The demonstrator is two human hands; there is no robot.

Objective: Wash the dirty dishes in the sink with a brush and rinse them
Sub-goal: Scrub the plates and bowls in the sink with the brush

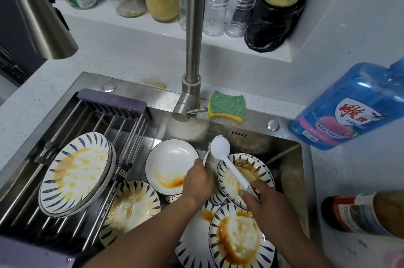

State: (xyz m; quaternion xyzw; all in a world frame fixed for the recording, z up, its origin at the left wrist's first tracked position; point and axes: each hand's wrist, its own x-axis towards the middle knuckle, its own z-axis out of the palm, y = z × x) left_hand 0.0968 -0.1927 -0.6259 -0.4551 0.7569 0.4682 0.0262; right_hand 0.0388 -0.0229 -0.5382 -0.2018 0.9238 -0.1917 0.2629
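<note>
Right hand [262, 200]: curled round the handle end of the white brush [232, 167], firm hold.
Brush: slanting up toward the sink's back wall, head against a small white dish [206, 158].
Left hand [197, 182]: pinching that dish by its rim, held on edge; dish mostly hidden.
Sink [284, 154]: sauce-stained white bowl [171, 163] mid-basin, striped plates [238, 237] stacked at the near right.
Rack [109, 119]: across the sink's left half, carrying a dirty plate stack [76, 176].
Back rim: green sponge [227, 106] beside the faucet [193, 49].

Brushed steel sink [284, 152], glossy ceramic plates [76, 171] (sauce-smeared), smooth white plastic brush [231, 167], rough green sponge [227, 105].
</note>
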